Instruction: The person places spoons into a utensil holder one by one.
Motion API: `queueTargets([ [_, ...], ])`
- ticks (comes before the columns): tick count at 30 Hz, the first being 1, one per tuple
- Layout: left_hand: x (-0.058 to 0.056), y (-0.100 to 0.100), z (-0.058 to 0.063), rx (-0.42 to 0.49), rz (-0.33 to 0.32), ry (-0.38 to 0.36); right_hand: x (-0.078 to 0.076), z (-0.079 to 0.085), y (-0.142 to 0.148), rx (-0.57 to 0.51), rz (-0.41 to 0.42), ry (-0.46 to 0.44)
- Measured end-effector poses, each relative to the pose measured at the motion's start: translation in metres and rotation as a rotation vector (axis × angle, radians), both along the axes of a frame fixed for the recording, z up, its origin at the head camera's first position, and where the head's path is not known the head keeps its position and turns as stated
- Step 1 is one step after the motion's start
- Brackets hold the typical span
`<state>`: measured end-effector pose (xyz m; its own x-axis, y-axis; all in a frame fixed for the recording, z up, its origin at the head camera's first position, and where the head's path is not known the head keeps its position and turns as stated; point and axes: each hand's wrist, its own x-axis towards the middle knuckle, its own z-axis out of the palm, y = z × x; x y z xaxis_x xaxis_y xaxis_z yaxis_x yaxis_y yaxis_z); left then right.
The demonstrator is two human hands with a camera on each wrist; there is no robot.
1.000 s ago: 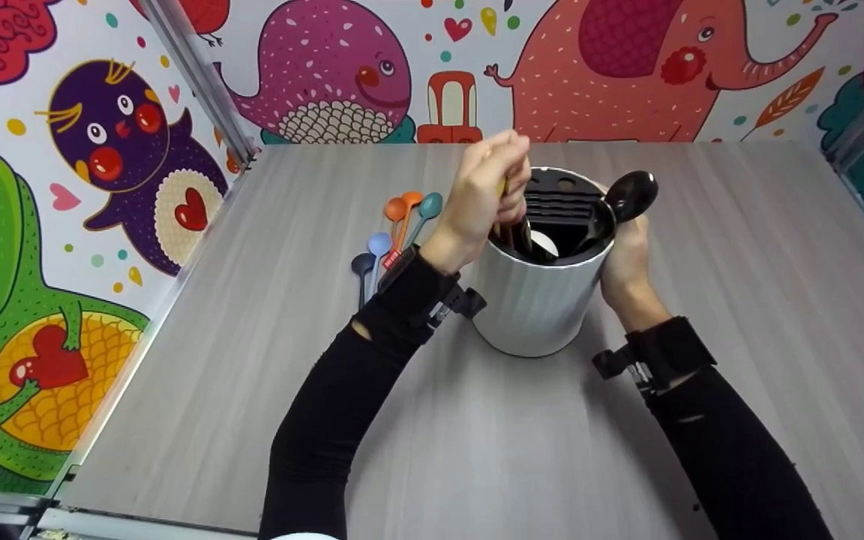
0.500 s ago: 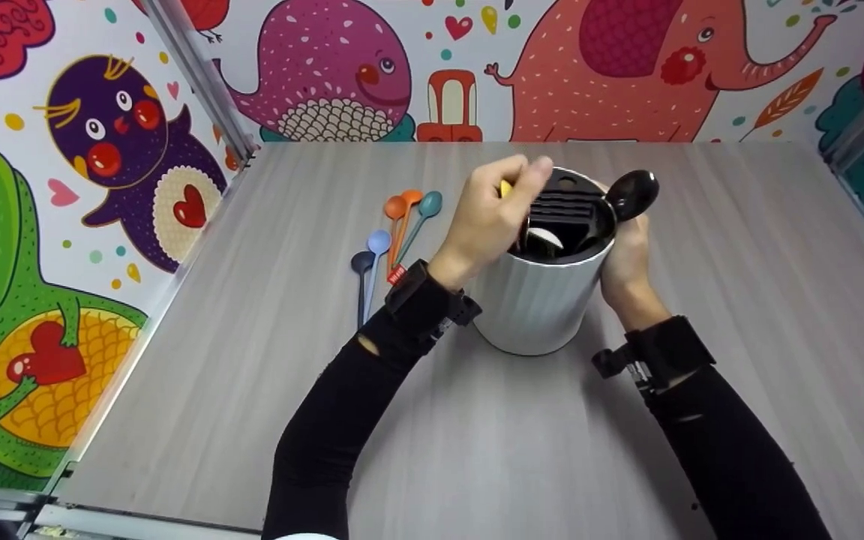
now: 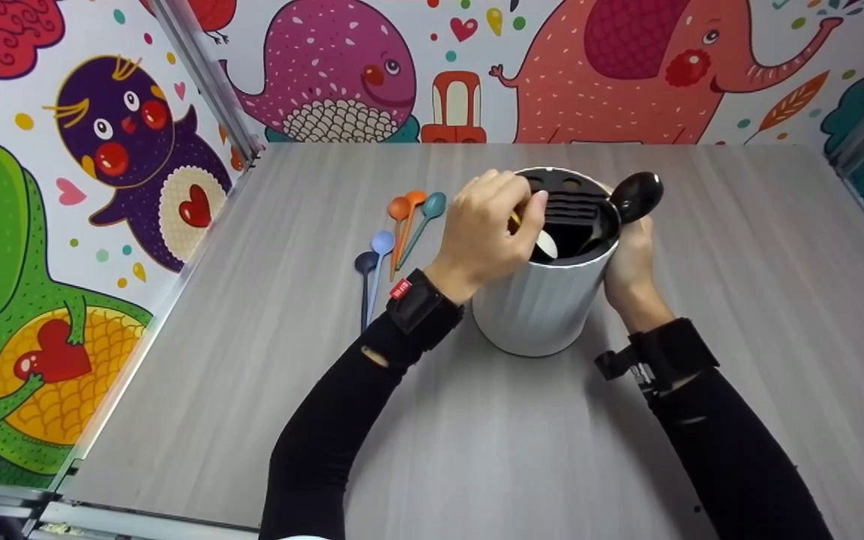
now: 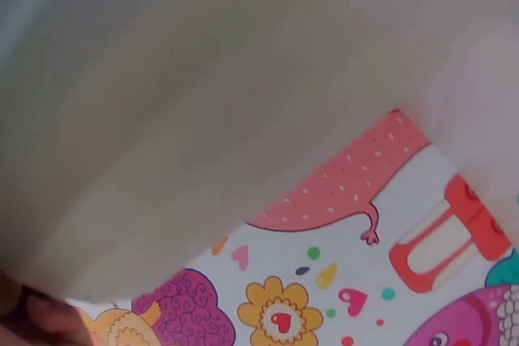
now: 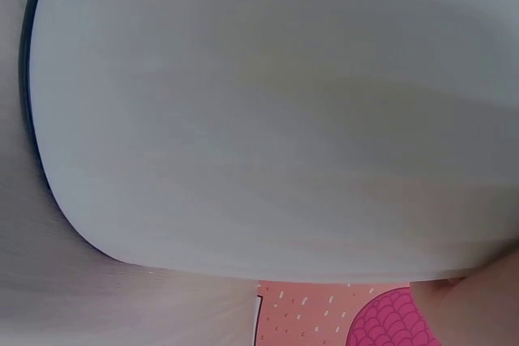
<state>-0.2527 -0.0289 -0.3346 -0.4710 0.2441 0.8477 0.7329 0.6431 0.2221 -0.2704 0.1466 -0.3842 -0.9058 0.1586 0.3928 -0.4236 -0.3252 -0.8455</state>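
Note:
A white utensil holder (image 3: 533, 319) with a black slotted insert (image 3: 567, 206) stands upright on the table. My left hand (image 3: 486, 229) is at its left rim, fingers curled round a utensil with a gold-yellow handle (image 3: 514, 220); the utensil's lower part is hidden. Beside that hand, a rounded white piece (image 3: 547, 244) shows inside the front opening. My right hand (image 3: 631, 262) grips the holder's right side, its fingers mostly hidden behind it. A black spoon (image 3: 637, 196) leans out over the right rim. In the right wrist view the holder's wall (image 5: 268, 135) fills most of the picture.
Several small coloured spoons lie left of the holder: two orange ones (image 3: 399, 210), a teal one (image 3: 434, 206), a light blue one (image 3: 382, 242) and a dark blue one (image 3: 365, 262). Cartoon-printed walls (image 3: 372, 45) bound the table (image 3: 252, 360) at the back and left.
My left hand has come down from above the rim to lie against the holder's left side, with the gold-handled utensil lower in the holder. The right hand keeps its place.

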Motion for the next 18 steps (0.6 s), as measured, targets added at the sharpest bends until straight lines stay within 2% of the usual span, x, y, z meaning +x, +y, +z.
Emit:
queueTargets([
  [9, 0.001, -0.007, -0.009, -0.088, 0.046, -0.004, 0.0, 0.001, 0.0, -0.022, -0.008, -0.014],
  [18, -0.001, -0.013, -0.013, -0.036, 0.0, -0.053, 0.001, 0.0, 0.0, -0.006, -0.004, -0.015],
])
